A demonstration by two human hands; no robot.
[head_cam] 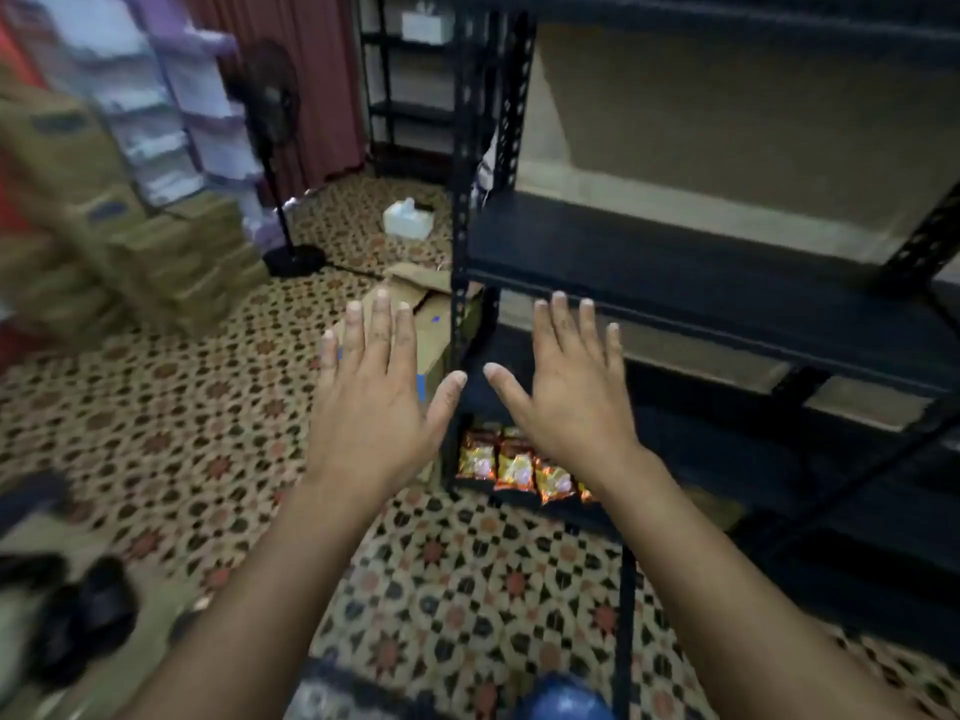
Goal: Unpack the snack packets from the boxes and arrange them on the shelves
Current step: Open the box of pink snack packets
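My left hand point(376, 392) and my right hand point(569, 387) are held out flat, palms down, fingers spread, holding nothing. Behind my left hand an open cardboard box point(426, 324) lies on the floor beside the black metal shelf rack point(701, 283). Below my right hand, on the rack's lowest shelf, a row of orange and red snack packets point(511, 467) stands at the front left corner; my right wrist hides the row's right end. The upper shelves hold nothing that I can see.
Stacked cardboard boxes point(130, 241) stand at the left. A standing fan point(275, 148) and a white plastic container point(408, 218) are on the patterned tile floor point(182, 407). Dark footwear point(78, 610) lies at the lower left. A second black rack point(410, 75) stands at the back.
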